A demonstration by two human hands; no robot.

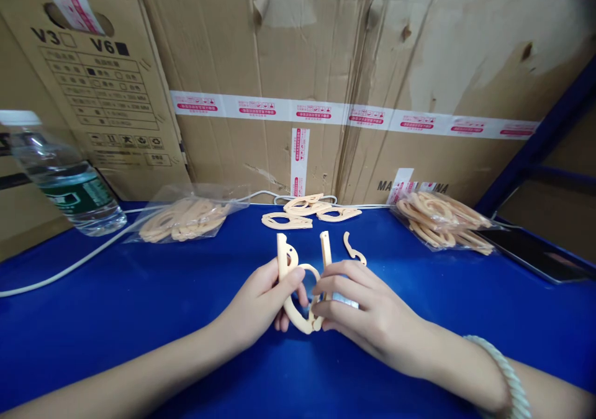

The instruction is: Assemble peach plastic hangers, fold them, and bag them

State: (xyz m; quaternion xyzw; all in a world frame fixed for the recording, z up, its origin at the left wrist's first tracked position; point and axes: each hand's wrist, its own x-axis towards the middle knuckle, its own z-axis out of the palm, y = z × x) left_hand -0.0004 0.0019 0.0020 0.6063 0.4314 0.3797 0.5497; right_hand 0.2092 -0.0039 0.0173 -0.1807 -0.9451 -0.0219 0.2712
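Note:
My left hand (261, 301) and my right hand (361, 310) meet at the middle of the blue table (139, 295), both closed on one peach plastic U-shaped piece (298, 282). Its two arms stick up between my fingers, and its curved bottom rests near the table. A small loose peach hook (354, 249) lies just beyond my right hand. Behind it lies a small pile of several loose peach pieces (307, 213).
A clear bag of peach pieces (186, 219) lies at the back left, another bag (440, 220) at the back right. A water bottle (60, 177) lies at the far left. A white cable (69, 264) crosses the table. Cardboard boxes (298, 77) wall the back. A dark phone (535, 251) lies far right.

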